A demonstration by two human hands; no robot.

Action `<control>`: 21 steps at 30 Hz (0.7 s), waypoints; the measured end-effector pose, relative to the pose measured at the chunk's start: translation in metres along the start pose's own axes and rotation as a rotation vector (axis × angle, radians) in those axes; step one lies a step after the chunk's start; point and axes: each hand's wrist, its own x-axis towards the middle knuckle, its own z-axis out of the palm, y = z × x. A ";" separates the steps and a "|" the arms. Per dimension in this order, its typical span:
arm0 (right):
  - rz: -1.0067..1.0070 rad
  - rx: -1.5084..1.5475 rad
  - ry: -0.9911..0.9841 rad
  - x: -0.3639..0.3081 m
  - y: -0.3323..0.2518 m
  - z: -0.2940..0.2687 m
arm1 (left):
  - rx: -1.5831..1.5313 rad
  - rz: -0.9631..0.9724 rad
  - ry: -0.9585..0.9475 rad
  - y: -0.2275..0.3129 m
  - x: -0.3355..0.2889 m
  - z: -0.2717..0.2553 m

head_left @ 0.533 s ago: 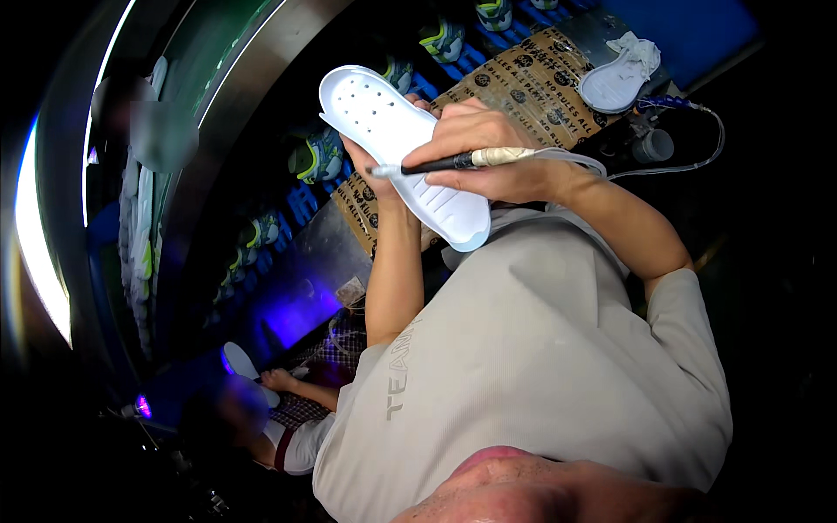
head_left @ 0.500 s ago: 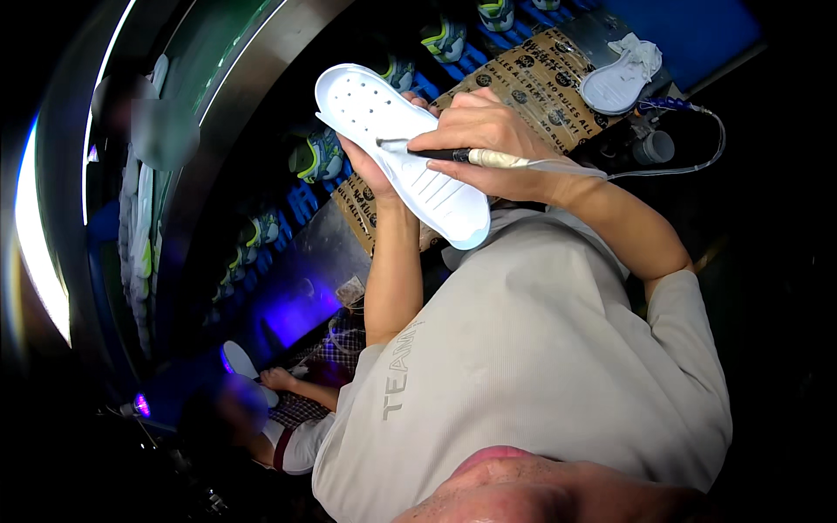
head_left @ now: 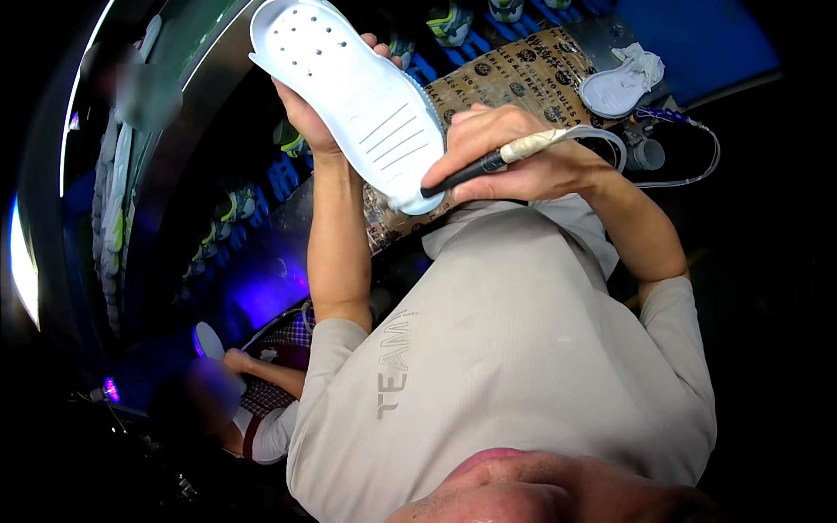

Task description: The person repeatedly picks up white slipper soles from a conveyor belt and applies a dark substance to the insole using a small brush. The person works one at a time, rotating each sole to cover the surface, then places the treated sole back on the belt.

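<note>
- Shoe sole [head_left: 366, 113], white, held up tilted above the counter [head_left: 600, 37], its dotted end farthest from the person
- Left hand [head_left: 307, 122] wrapped around that dotted half from behind, fingers curling past the right edge
- Right hand [head_left: 501, 148] pinching a black-handled brush [head_left: 466, 173], pale tip by the sole's lower end; whether it touches, I can't tell
- Pale hose [head_left: 600, 132] looping off the brush's back end
- Second white sole [head_left: 608, 94] with crumpled tissue [head_left: 641, 63], lying beside brown patterned paper [head_left: 523, 74], near a small cup [head_left: 647, 155]
</note>
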 end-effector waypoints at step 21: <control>-0.036 -0.100 -0.155 -0.016 0.004 -0.016 | 1.499 -0.659 -0.044 -0.041 0.059 0.037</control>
